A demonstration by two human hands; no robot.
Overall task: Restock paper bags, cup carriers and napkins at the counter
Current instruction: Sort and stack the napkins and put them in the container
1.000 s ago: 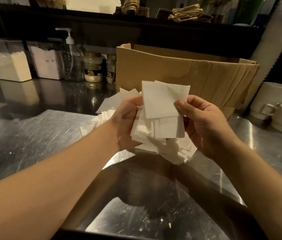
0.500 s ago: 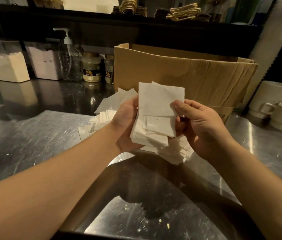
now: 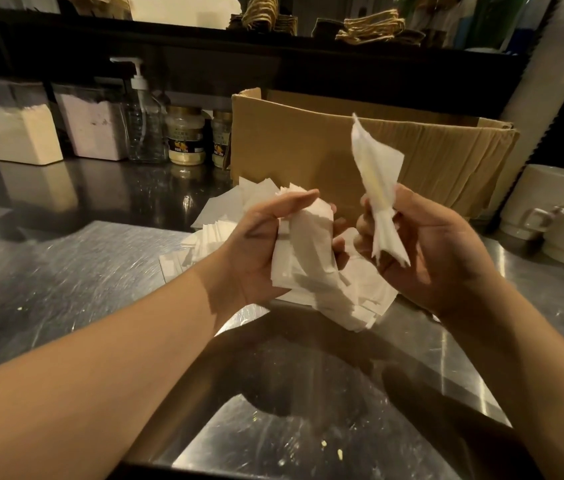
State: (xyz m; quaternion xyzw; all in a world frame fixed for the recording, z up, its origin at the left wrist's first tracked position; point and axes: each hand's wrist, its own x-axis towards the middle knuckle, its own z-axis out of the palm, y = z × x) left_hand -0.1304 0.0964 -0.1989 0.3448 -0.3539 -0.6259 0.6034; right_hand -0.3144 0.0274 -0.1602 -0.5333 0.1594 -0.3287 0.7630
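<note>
The left hand (image 3: pixel 266 251) grips the napkin stack (image 3: pixel 311 261) above the loose pile (image 3: pixel 370 296) mid-surface while the right hand (image 3: pixel 422 244) pinches one crumpled napkin (image 3: pixel 377 174) (probably best flattened gently before restacking, edges squared).

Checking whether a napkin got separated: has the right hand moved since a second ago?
Yes. The right hand has pulled right of the stack, lifting one napkin up across the cardboard box.
</note>
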